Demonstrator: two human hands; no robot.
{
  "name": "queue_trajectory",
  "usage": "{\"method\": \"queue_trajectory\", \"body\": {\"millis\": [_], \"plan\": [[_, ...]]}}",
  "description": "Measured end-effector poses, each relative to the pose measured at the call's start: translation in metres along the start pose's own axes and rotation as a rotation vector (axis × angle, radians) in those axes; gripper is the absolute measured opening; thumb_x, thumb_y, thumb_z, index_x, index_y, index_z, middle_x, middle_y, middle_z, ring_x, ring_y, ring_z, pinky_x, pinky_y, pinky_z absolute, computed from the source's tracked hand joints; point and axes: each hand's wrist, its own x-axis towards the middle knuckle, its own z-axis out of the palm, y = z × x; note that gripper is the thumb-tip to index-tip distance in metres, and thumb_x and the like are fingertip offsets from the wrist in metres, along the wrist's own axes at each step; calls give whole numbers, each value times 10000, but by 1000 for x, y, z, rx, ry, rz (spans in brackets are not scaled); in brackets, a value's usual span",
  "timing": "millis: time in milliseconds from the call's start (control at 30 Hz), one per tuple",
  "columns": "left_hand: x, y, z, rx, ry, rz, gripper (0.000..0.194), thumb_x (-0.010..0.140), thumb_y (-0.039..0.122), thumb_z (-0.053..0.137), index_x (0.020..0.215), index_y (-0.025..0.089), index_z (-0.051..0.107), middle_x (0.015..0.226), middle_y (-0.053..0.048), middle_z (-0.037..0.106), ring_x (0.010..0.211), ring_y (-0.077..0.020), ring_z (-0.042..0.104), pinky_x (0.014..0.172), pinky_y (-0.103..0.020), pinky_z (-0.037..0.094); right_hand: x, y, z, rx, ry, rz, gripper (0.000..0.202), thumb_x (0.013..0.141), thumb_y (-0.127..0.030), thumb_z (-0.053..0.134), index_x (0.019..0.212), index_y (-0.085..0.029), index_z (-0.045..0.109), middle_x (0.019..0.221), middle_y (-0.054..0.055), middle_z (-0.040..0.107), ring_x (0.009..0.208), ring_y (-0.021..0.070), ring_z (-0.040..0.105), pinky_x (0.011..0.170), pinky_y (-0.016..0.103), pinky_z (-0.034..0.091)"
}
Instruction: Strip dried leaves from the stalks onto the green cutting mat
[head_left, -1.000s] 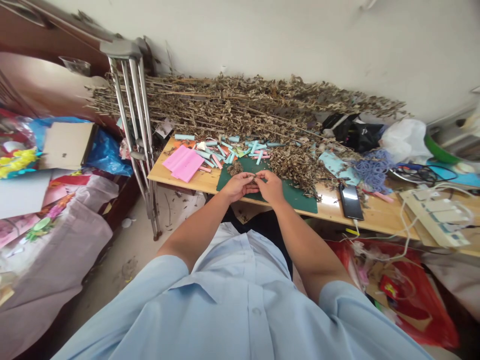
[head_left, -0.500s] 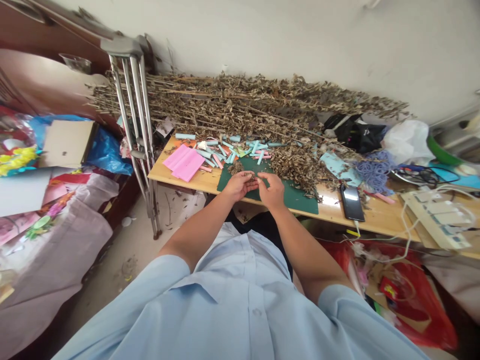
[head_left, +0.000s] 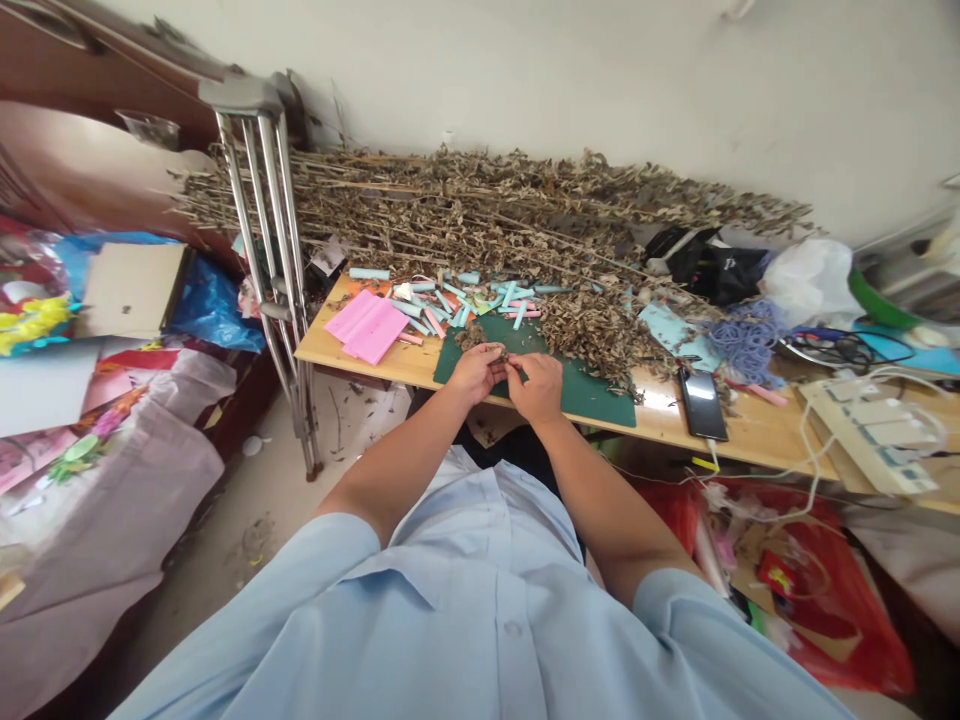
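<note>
Just in front of the body, the right hand (head_left: 538, 386) has closed back in toward the left hand (head_left: 471, 374) after a small gap half a second ago — so both are working at one dark leaf scrap (head_left: 503, 359). Left fingers are curled, thumb pressed on it; right thumb and forefinger look pinched together at its edge. Beneath lies the green mat (head_left: 592, 392); beyond — a small clump (head_left: 470, 336) at eleven o'clock, a dried-leaf heap (head_left: 589, 330) at two, dried stalks (head_left: 480, 190) at twelve.
</note>
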Motion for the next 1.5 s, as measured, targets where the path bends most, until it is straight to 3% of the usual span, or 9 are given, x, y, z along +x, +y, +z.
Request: {"method": "queue_trajectory", "body": {"millis": [133,433,600,700,867,1167,1500], "plan": [[1,-2,0,-3,-6,20,142,822,140,670,940,143,591,740,-23,654,669,-128,669,743,-282,554,0,1,0,13,-20,1,171,923,-327,577,976,-220,700,980,88,710,989,277,593,945,439,372],[4,-2,-6,-30,-45,-6,197,748,80,644,926,143,590,747,-41,669,700,-166,699,807,-385,581,8,8,-3,137,2,80,205,948,-293,516,890,-229,703,934,63,727,921,239,629,915,394,428],[5,0,-4,31,-56,-25,180,763,147,693,917,146,601,725,-43,673,668,-170,700,697,-320,580,17,16,-7,138,-43,87,173,909,-271,544,850,-228,700,877,54,718,855,231,629,854,367,457],[6,-1,-2,124,-58,-6,245,759,257,780,884,140,605,710,-43,671,643,-157,686,576,-240,530,21,19,-9,145,-87,83,174,900,-270,541,864,-230,706,883,57,716,848,229,631,838,359,468],[11,-3,-4,209,-92,-18,277,722,261,830,842,115,626,717,-52,671,563,-121,633,448,-188,415,25,17,-10,208,-87,148,173,881,-293,547,879,-232,709,922,54,724,874,229,643,838,361,485],[9,4,-7,251,-182,-85,255,707,254,837,780,102,645,674,-41,617,493,-62,524,402,-150,294,31,30,1,508,-157,372,204,842,-390,576,813,-221,685,735,7,697,699,199,640,696,336,511],[12,3,-10,439,-226,-70,190,728,243,777,776,120,642,705,-53,624,478,-57,483,382,-149,241,30,32,0,507,-205,391,194,838,-374,541,791,-218,648,710,1,687,681,194,646,699,340,509]]}}
